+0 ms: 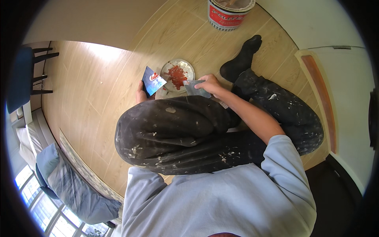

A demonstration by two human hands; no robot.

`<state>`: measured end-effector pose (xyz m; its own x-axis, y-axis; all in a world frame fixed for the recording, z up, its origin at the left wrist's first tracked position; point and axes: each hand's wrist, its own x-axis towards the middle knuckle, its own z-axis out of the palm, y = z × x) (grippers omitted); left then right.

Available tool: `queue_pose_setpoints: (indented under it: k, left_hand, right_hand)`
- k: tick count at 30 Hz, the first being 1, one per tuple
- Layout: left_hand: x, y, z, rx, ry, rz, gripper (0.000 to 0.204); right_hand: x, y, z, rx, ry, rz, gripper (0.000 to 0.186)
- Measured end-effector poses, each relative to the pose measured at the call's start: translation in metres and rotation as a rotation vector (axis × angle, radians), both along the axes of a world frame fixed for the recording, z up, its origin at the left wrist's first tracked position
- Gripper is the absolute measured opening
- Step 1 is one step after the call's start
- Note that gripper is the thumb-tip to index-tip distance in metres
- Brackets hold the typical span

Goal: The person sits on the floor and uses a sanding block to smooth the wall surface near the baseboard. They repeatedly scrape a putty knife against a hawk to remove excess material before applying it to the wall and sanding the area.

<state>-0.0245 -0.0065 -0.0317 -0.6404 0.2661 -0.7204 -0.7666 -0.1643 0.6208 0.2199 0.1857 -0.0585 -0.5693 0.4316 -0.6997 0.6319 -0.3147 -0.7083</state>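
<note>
My left hand [141, 94] grips the edge of a flat blue card-like piece [154, 83] with a red and white patch on it. Held in my right hand [210, 84] is a flat grey scraper [196, 90], its end by the rim of a round dish [191, 68]. Red paste [176, 76] with whitish smears lies in that dish, which rests on the floor between my hands. Part of my left hand is hidden behind the blue piece and my raised knee.
A red and grey bucket [228, 17] stands ahead on the wood floor [94, 94]. My paint-spotted trousers [169, 126] and black-socked foot [241, 59] are close to the dish. A dark chair [19, 77] is at far left, grey bedding [79, 193] at lower left, a pale panel [347, 87] at right.
</note>
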Motion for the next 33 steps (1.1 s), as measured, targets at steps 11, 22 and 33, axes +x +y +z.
queue_pose_setpoints:
  k: [11,22,33]
  left_hand:
    - [-0.005,-0.001,-0.007,0.065,-0.020,-0.100,0.036]
    - [-0.001,-0.001,-0.006,0.070,-0.044,-0.011,0.034]
    - [0.012,0.050,0.115,-0.060,0.358,-0.336,0.045]
  right_hand:
    - [0.007,0.009,0.007,0.029,-0.029,0.064,0.036]
    - [-0.011,0.007,0.024,-0.088,0.108,0.110,0.035]
    - [-0.051,0.041,0.179,1.035,0.696,0.410,0.019]
